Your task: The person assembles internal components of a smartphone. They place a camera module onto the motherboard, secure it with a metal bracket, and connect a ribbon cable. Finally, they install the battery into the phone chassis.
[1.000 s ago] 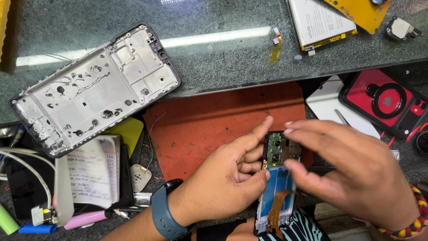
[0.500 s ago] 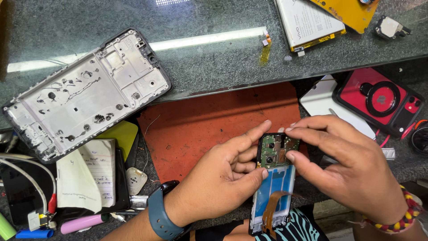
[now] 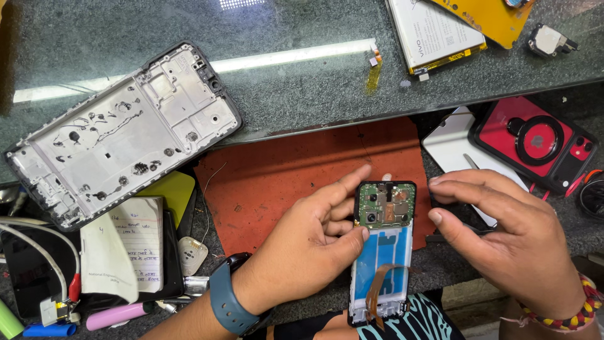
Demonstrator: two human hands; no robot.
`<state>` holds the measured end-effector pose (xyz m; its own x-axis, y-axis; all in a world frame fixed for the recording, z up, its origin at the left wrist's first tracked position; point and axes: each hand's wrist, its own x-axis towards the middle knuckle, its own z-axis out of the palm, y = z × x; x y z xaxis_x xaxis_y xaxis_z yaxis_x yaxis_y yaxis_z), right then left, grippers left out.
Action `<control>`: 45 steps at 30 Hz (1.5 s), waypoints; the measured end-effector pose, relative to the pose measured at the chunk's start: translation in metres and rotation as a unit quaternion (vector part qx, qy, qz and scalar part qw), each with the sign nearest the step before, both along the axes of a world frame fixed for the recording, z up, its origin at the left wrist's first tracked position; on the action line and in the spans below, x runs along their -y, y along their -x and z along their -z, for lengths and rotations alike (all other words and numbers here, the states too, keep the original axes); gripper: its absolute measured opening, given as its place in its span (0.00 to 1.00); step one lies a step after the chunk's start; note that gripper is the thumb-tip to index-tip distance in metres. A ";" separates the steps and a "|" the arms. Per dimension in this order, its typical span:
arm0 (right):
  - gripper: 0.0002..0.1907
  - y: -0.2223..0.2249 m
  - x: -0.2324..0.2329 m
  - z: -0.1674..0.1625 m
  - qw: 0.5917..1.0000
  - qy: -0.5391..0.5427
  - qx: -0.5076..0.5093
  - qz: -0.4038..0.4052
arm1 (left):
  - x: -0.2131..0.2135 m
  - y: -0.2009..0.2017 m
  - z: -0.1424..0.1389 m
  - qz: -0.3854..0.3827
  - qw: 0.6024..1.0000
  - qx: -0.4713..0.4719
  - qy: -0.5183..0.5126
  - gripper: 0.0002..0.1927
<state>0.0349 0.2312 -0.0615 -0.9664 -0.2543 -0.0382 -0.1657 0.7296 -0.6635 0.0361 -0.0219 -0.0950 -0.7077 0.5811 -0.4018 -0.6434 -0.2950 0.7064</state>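
My left hand [image 3: 308, 245], with a dark blue band on its wrist, grips the left edge of an opened phone [image 3: 382, 252]. The phone shows a green circuit board at its top, a pale blue frame below and a loose orange ribbon cable near its bottom. My right hand [image 3: 509, 236], wearing a beaded wristband, hovers just right of the phone's top with fingers curled and apart, not clearly touching it. Both hands are above an orange mat [image 3: 283, 176].
A bare metal phone frame [image 3: 119, 135] lies on the dark glass counter [image 3: 302, 82] at the left. A battery and yellow part [image 3: 440, 28] sit at the back right, a red phone case [image 3: 535, 141] at the right. Notebook [image 3: 135, 245], cables and pens crowd the lower left.
My right hand has drawn back to the right off the phone's top, uncovering the green circuit board. The left hand keeps its hold on the phone.
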 end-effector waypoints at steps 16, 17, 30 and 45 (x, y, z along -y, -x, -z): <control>0.26 0.004 -0.040 0.007 0.844 -0.395 0.364 -0.014 | 0.003 -0.001 0.013 -0.013 1.000 0.000 0.004 0.37; 0.25 0.004 -0.041 0.009 0.842 -0.400 0.361 -0.017 | 0.003 -0.001 0.013 -0.015 1.000 -0.005 0.004 0.37; 0.19 -0.009 -0.085 0.025 0.904 -0.366 0.204 -0.087 | 0.003 0.002 0.009 -0.007 1.000 -0.002 0.007 0.35; 0.22 -0.086 -0.055 0.059 0.889 0.437 -0.042 0.129 | 0.001 0.002 0.010 -0.007 1.000 -0.005 0.010 0.37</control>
